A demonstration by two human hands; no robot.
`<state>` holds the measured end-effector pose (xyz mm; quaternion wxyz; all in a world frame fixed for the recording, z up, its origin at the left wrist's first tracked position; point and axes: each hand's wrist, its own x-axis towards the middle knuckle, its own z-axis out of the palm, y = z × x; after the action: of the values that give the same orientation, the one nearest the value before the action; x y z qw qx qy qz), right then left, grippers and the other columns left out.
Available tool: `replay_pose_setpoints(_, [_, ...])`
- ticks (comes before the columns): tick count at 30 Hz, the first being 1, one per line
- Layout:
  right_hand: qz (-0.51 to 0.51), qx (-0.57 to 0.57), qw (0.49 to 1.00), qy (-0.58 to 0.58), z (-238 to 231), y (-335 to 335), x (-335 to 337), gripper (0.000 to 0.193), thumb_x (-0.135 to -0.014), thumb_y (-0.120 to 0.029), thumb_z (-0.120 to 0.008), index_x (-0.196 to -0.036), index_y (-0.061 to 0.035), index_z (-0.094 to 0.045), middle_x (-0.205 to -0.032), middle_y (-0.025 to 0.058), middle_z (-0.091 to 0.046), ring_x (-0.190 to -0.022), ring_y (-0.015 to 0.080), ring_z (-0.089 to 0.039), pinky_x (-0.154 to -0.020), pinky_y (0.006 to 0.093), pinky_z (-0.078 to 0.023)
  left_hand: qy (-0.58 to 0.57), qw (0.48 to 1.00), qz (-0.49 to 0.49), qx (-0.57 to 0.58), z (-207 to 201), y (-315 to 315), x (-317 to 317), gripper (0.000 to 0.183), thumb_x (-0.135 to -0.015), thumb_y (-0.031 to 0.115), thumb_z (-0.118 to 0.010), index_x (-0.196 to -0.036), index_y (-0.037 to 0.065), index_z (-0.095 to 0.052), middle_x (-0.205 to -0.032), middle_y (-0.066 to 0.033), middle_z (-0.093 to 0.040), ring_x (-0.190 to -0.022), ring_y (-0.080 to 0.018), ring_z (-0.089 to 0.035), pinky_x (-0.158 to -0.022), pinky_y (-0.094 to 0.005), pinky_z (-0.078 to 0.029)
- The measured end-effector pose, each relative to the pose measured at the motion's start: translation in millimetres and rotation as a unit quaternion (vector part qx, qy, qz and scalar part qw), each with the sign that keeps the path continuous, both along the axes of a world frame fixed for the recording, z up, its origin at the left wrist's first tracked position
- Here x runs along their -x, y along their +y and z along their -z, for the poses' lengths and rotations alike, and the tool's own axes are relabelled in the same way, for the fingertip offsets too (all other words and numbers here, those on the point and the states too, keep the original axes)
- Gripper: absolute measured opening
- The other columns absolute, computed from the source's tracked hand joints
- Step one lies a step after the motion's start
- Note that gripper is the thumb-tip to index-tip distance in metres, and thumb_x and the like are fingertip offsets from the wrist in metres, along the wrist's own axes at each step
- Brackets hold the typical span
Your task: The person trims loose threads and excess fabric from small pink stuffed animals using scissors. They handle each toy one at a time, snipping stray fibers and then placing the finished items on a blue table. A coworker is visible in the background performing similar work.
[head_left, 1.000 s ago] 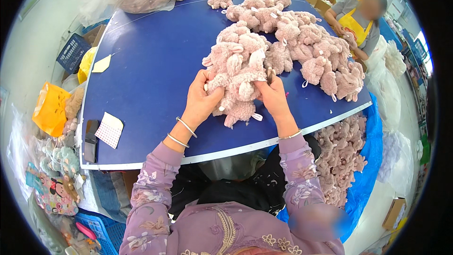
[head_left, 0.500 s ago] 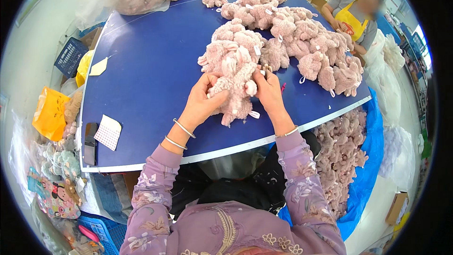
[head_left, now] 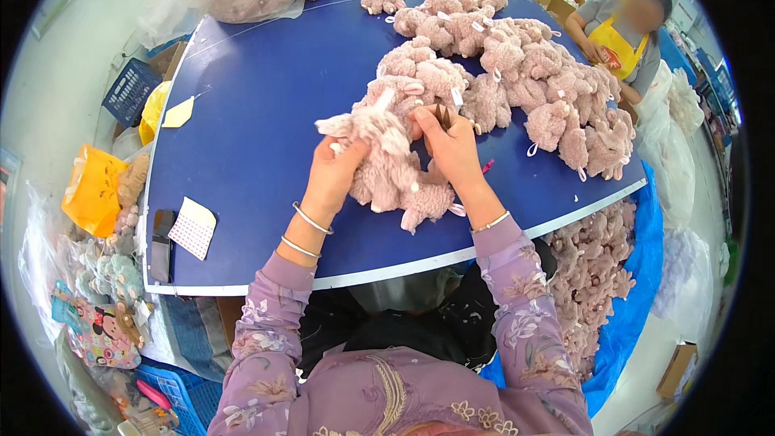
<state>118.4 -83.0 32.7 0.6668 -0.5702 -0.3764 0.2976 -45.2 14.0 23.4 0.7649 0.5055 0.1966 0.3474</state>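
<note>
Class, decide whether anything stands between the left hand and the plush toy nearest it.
Nothing visible does: the left hand already grips the plush toy directly. Other plush toys lie beyond on the blue table, not in between.

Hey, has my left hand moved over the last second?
Yes: your left hand has shifted slightly leftward, nearer the dotted white sheet lying on the blue table.

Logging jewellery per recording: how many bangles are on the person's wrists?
3: one bangle on the left wrist, nearer the hand; a second bangle there, nearer the sleeve; a third bangle on the right wrist. Others may be hidden under the sleeves.
</note>
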Motion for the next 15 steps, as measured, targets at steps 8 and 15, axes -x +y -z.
replay_pose_setpoints(8, [-0.085, 0.027, 0.994, -0.07, 10, -5, 6, 0.025, -0.09, -0.022, -0.065, -0.097, 0.0017, -0.063, -0.078, -0.0025, -0.057, -0.068, 0.0053, -0.048, -0.057, 0.0217, -0.04, -0.027, 0.997, -0.054, 0.042, 4, -3, -4, 0.029, -0.091, 0.013, -0.061, -0.117, -0.001, -0.056, -0.109, -0.0092, -0.063, -0.096, -0.0152, -0.063, -0.08, -0.0285, -0.053])
replay_pose_setpoints(15, [-0.057, 0.026, 0.993, 0.097, 2, -10, 5, 0.02, -0.094, -0.023, -0.059, -0.095, -0.0031, -0.063, -0.074, -0.0044, -0.056, -0.061, 0.0004, -0.043, -0.052, 0.0182, -0.034, -0.07, 0.993, -0.071, 0.061, 3, -4, -4, 0.025, -0.094, 0.015, -0.057, -0.116, 0.002, -0.057, -0.109, -0.0068, -0.063, -0.097, -0.017, -0.063, -0.081, -0.0313, -0.053])
